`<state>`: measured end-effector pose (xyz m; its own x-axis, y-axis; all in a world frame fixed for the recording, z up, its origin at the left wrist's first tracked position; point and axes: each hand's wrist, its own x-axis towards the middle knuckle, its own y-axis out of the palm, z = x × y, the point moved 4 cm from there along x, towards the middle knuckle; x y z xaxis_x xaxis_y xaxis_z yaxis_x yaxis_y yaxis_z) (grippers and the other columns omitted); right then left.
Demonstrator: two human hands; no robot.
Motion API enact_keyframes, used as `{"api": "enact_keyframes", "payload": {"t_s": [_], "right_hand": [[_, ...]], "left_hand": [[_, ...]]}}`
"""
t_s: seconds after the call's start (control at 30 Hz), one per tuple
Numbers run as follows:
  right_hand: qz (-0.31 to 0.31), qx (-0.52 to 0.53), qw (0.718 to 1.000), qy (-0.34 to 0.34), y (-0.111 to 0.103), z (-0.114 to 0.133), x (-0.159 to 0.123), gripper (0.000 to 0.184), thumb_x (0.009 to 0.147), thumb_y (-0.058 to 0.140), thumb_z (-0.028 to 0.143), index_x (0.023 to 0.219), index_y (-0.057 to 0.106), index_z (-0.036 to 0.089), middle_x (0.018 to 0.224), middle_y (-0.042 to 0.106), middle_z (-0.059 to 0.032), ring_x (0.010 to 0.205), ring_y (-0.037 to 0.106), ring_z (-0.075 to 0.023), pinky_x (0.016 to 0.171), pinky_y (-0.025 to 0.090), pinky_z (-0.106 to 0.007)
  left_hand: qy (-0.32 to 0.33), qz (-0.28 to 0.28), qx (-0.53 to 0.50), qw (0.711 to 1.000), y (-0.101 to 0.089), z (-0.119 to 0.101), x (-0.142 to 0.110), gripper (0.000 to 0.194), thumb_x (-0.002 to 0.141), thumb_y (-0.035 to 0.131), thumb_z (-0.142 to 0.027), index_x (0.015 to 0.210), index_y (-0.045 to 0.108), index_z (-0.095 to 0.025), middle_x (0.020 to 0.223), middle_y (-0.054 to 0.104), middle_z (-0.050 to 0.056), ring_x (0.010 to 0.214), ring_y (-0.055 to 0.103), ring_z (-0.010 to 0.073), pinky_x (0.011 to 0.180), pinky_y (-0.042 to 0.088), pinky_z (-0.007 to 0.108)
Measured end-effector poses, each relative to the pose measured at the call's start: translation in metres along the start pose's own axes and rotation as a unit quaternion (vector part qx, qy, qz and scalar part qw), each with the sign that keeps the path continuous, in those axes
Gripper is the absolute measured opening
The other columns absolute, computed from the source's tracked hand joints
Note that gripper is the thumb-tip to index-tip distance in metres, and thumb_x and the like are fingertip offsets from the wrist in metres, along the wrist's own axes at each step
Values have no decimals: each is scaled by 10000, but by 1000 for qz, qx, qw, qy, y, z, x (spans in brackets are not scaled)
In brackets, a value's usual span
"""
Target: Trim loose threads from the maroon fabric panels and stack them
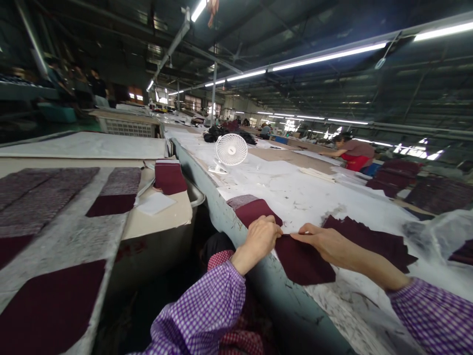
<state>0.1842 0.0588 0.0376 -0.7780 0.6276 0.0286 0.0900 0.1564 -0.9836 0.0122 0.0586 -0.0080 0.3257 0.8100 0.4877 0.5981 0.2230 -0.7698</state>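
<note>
two hands, both mine, meet at the near edge of a long white table [266, 172], coming out of purple-and-white checked sleeves [199, 308]. my left hand [258, 241] has its fingers curled, pinching the top edge of a dark maroon cloth piece [305, 266]. my right hand [328, 246] comes in from the other side, thumb and forefinger touching that same edge just beside the left fingertips; i cannot tell whether it is gripping or only resting there. the piece lies mostly flat on the table, its near side along the rim. just beyond my left hand is a second cloth piece [254, 212], maroon with a gray end. to the right, partly behind my right forearm, a loose pile of dark maroon pieces [369, 241] lies near a crumpled clear plastic bag [436, 229]. farther up the table stands a small white fan [231, 149]. on my left, a gray board [121, 227] carries more maroon and speckled cloth, with a short maroon stack [170, 178] and a white card [155, 203] near it. across the table, a person in a red apron [356, 161] leans forward.
</note>
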Motion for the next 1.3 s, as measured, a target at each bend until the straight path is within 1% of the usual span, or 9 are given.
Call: {"api": "enact_keyframes", "payload": {"t_s": [0.23, 0.33, 0.47, 0.7, 0.87, 0.97, 1.1, 1.23, 1.3], "right_hand": [[90, -33, 995, -37, -13, 16, 18, 632, 805, 362, 8, 1337, 478, 329, 864, 587, -56, 655, 590, -129, 565, 387, -207], [86, -33, 994, -52, -14, 17, 21, 662, 777, 370, -9, 1333, 479, 333, 827, 573, -39, 597, 561, -112, 529, 342, -204], [87, -57, 993, -49, -11, 16, 19, 694, 762, 344, -33, 1356, 457, 308, 835, 571, -54, 624, 566, -125, 533, 322, -217], [72, -96, 991, -53, -6, 20, 22, 734, 756, 350, -33, 1388, 397, 337, 782, 552, -32, 513, 475, -96, 503, 261, -234], [48, -99, 992, -68, -5, 22, 26, 751, 734, 351, -38, 1377, 415, 345, 727, 523, -14, 475, 422, -89, 501, 241, -248], [57, -94, 992, -67, -6, 22, 26, 741, 740, 348, -37, 1377, 420, 335, 733, 525, -15, 474, 428, -85, 503, 239, -248], [64, -77, 992, -76, -9, 21, 27, 782, 704, 346, -61, 1371, 427, 339, 729, 531, -10, 483, 449, -85, 507, 255, -239], [81, -91, 988, -90, -12, 24, 30, 860, 677, 347, -77, 1406, 354, 379, 767, 563, -16, 525, 500, -103, 520, 284, -232], [78, -104, 986, -102, -14, 29, 30, 886, 669, 353, -77, 1417, 322, 396, 801, 582, -21, 546, 518, -108, 529, 299, -232]], "left_hand": [[-7, 23, -39, 999, -12, -1, 0, 209, 851, 527, -182, 845, 729, -234, 892, 633, 8, 865, 560, 153, 783, 442, 253], [-24, 27, -93, 995, -21, 3, 1, 193, 823, 547, -152, 825, 731, -214, 877, 648, 11, 844, 586, 148, 783, 458, 243], [-17, 11, -128, 992, -33, 9, 0, 205, 790, 533, -91, 758, 716, -176, 840, 654, 18, 812, 599, 145, 763, 462, 226], [12, 5, -64, 998, -28, 9, -8, 264, 815, 455, -68, 738, 690, -159, 865, 635, 44, 851, 583, 164, 787, 450, 257], [11, -22, -150, 988, -31, 15, -10, 190, 803, 511, -80, 794, 683, -159, 873, 632, 35, 834, 586, 143, 773, 460, 237], [7, -24, -171, 985, -34, 17, -10, 168, 775, 528, -63, 754, 668, -152, 843, 624, 30, 812, 584, 139, 758, 459, 232], [9, -6, -150, 989, -35, 15, -12, 231, 776, 461, -36, 703, 646, -155, 855, 614, 34, 828, 577, 142, 767, 454, 239], [15, -4, -170, 985, -37, 16, -15, 225, 778, 446, -38, 722, 630, -156, 874, 609, 37, 844, 571, 143, 782, 453, 244], [1, -23, -192, 981, -37, 21, -16, 198, 788, 453, -55, 741, 616, -157, 850, 607, 30, 820, 569, 141, 768, 455, 247]]}}
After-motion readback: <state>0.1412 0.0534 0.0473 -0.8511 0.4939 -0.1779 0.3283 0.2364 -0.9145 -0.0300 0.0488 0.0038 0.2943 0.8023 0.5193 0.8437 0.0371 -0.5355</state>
